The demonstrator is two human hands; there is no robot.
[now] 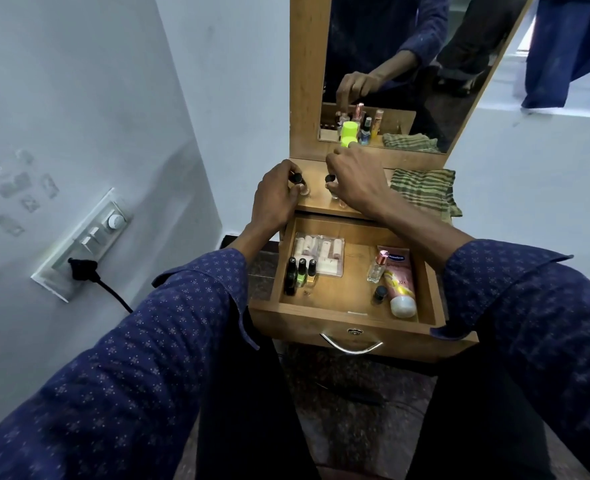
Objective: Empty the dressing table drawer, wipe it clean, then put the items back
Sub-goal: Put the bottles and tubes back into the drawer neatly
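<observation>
The wooden drawer is pulled open below the dressing table top. Inside lie a clear packet of small tubes, three nail polish bottles, a small glass perfume bottle, a pink lotion tube and a dark cap. My left hand grips a small black-capped bottle on the table top. My right hand reaches over several small bottles there, its fingers around a bright green-capped one; another black-capped bottle stands under it.
A striped green cloth lies on the table top at the right. The mirror stands behind, reflecting bottles and my hand. A wall switchboard with a black plug is at the left. The drawer's metal handle faces my legs.
</observation>
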